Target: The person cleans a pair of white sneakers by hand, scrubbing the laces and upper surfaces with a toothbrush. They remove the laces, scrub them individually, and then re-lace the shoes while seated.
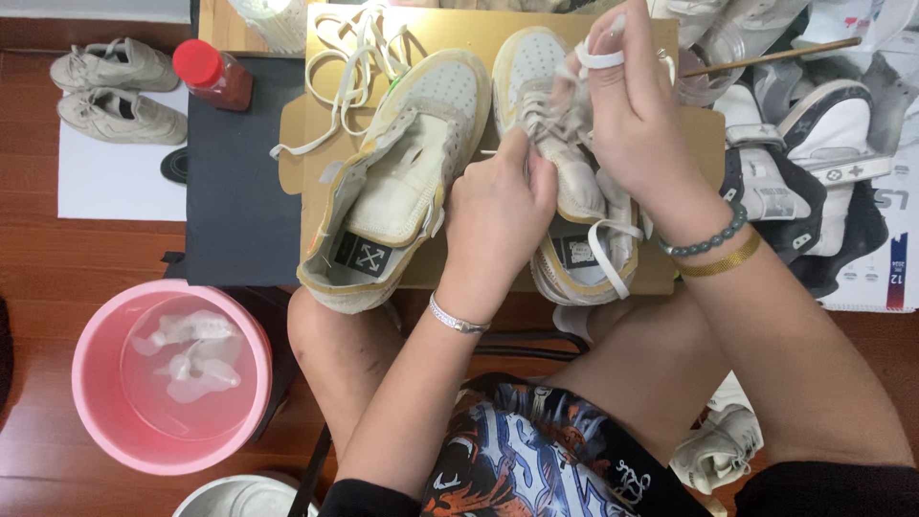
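Fingers of left hand (498, 215) pinch worn cream-and-yellow leather sneaker (574, 191) at its tongue, twelve o'clock from the lap, while right hand (632, 115) grips white flat lace (601, 59) looped over a finger; judged best drawn slowly, shoe steadied.

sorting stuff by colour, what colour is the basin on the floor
Pink; the basin shows in the head view, lower left.

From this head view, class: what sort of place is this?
Probably an informal shoe-cleaning spot at home: worn cream sneakers on flattened brown cardboard, a pink plastic basin of water, more white sneakers piled nearby.
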